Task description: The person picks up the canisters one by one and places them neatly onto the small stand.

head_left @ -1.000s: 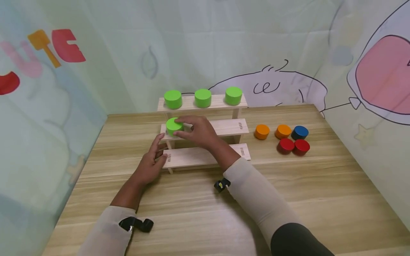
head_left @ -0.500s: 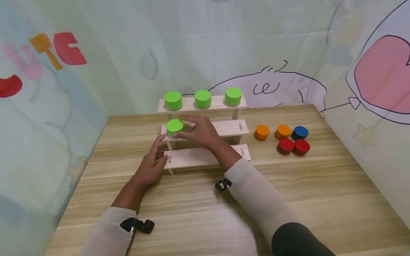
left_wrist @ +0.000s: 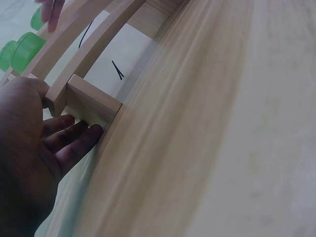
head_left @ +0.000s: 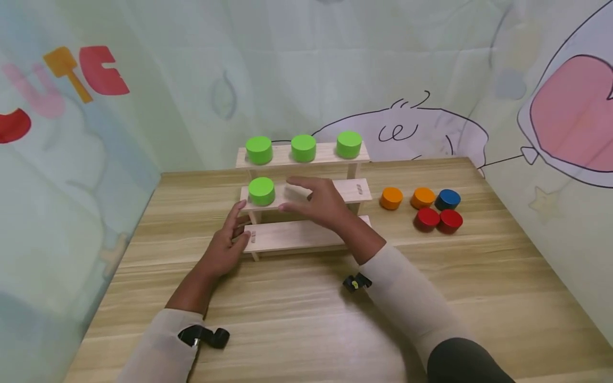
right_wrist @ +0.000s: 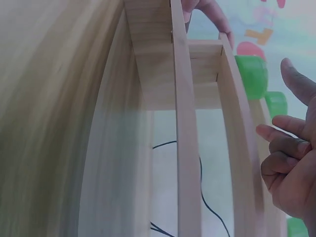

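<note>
A three-step wooden rack (head_left: 292, 235) stands on the table, with three green cylindrical blocks (head_left: 304, 148) along its top step. One more green block (head_left: 261, 191) sits at the left end of the middle step. My left hand (head_left: 225, 250) touches the rack's left end; the left wrist view shows its fingers (left_wrist: 81, 145) extended against the side panel. Just right of the middle-step block, my right hand (head_left: 318, 202) hovers over that step, thumb and index finger apart, holding nothing. The right wrist view shows a gap between the right hand (right_wrist: 294, 168) and that green block (right_wrist: 253, 76).
Right of the rack, on the wood-grain table (head_left: 287, 319), lie two orange blocks (head_left: 391, 198), a blue block (head_left: 447, 199) and two red blocks (head_left: 427, 219). A printed cloth backdrop (head_left: 191, 106) closes off the back and sides.
My right hand has let go of the green block on the middle step and moved right, away from it. The block stays in place, and my left hand keeps its position.
</note>
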Demonstrator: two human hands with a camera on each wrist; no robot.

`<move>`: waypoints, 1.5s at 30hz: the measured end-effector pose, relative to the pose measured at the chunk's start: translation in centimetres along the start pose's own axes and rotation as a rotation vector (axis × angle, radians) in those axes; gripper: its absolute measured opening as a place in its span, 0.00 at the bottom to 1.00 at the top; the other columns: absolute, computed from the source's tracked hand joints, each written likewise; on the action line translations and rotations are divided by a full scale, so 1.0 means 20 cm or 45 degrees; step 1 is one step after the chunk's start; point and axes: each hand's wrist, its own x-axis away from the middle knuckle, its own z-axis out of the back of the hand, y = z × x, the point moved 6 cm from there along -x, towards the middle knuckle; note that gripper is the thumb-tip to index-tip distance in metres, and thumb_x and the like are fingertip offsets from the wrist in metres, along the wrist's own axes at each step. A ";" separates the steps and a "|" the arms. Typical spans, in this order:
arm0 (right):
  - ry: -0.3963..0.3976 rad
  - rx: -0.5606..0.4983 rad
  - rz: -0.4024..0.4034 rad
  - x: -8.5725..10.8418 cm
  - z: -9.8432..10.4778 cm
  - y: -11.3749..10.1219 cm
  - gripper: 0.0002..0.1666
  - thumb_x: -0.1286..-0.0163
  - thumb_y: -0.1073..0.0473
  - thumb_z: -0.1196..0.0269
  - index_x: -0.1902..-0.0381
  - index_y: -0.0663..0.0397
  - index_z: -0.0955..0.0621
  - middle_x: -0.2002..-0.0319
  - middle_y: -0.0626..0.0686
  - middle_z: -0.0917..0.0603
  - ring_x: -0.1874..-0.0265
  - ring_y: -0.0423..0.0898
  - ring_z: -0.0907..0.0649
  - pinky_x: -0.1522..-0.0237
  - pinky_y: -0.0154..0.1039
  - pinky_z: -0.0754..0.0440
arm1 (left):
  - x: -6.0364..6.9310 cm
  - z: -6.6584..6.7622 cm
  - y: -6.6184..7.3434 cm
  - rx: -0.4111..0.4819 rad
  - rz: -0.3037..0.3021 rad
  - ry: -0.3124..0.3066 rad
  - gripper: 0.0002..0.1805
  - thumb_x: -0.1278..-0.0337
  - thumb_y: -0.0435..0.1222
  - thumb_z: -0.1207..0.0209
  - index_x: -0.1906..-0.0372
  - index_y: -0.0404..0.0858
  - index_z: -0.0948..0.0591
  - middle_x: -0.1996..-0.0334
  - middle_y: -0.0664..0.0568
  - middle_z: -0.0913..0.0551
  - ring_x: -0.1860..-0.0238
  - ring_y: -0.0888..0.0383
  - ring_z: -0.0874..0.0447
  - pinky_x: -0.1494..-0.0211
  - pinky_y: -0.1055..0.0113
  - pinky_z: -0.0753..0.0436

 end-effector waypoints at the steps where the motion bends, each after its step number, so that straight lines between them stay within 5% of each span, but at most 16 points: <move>1: -0.003 -0.010 -0.001 0.02 0.02 0.00 0.40 0.38 0.47 0.17 0.29 0.49 0.15 0.30 0.51 0.14 0.28 0.50 0.16 0.42 0.51 0.09 | 0.00 0.00 0.00 0.000 0.000 0.000 0.43 0.17 0.31 0.52 0.09 0.57 0.54 0.24 0.24 0.27 0.28 0.27 0.20 0.27 0.31 0.21; 9: 0.035 -0.072 0.007 0.18 0.19 0.05 0.40 0.38 0.52 0.16 0.29 0.52 0.16 0.30 0.51 0.14 0.28 0.52 0.16 0.44 0.55 0.08 | 0.00 0.00 0.01 -0.002 0.011 -0.003 0.43 0.17 0.31 0.52 0.09 0.55 0.54 0.24 0.24 0.28 0.27 0.26 0.22 0.27 0.31 0.22; 15: 0.073 -0.112 -0.081 0.30 0.32 0.12 0.39 0.38 0.55 0.17 0.29 0.51 0.15 0.30 0.51 0.13 0.25 0.53 0.18 0.27 0.59 0.18 | 0.00 0.00 0.01 0.007 0.011 0.001 0.43 0.17 0.31 0.51 0.09 0.56 0.54 0.24 0.25 0.27 0.26 0.26 0.23 0.26 0.31 0.23; 20: 0.089 -0.055 -0.160 0.39 0.41 0.22 0.38 0.35 0.54 0.18 0.28 0.49 0.16 0.28 0.51 0.15 0.26 0.55 0.18 0.36 0.61 0.12 | 0.00 0.00 0.00 0.013 0.009 0.006 0.43 0.17 0.31 0.51 0.09 0.57 0.53 0.24 0.25 0.27 0.26 0.26 0.22 0.26 0.32 0.23; 23: 0.086 -0.023 -0.209 0.44 0.45 0.28 0.38 0.33 0.52 0.19 0.27 0.48 0.16 0.26 0.51 0.17 0.34 0.58 0.14 0.49 0.50 0.08 | 0.00 0.00 0.00 0.020 0.005 0.008 0.43 0.17 0.31 0.51 0.09 0.57 0.53 0.24 0.25 0.27 0.26 0.26 0.22 0.26 0.32 0.22; 30: 0.152 -0.029 -0.256 0.54 0.56 0.37 0.36 0.30 0.54 0.22 0.26 0.50 0.17 0.25 0.53 0.18 0.24 0.60 0.20 0.36 0.65 0.14 | 0.01 0.01 0.00 0.007 0.000 0.007 0.43 0.17 0.31 0.51 0.09 0.57 0.54 0.24 0.25 0.27 0.27 0.27 0.22 0.27 0.32 0.22; 45: 0.329 0.088 -0.373 0.72 0.74 0.55 0.35 0.28 0.51 0.23 0.27 0.54 0.17 0.22 0.54 0.21 0.18 0.60 0.27 0.46 0.19 0.21 | 0.00 0.00 0.00 -0.002 0.004 -0.002 0.43 0.16 0.32 0.52 0.09 0.56 0.55 0.23 0.25 0.27 0.26 0.27 0.22 0.26 0.31 0.22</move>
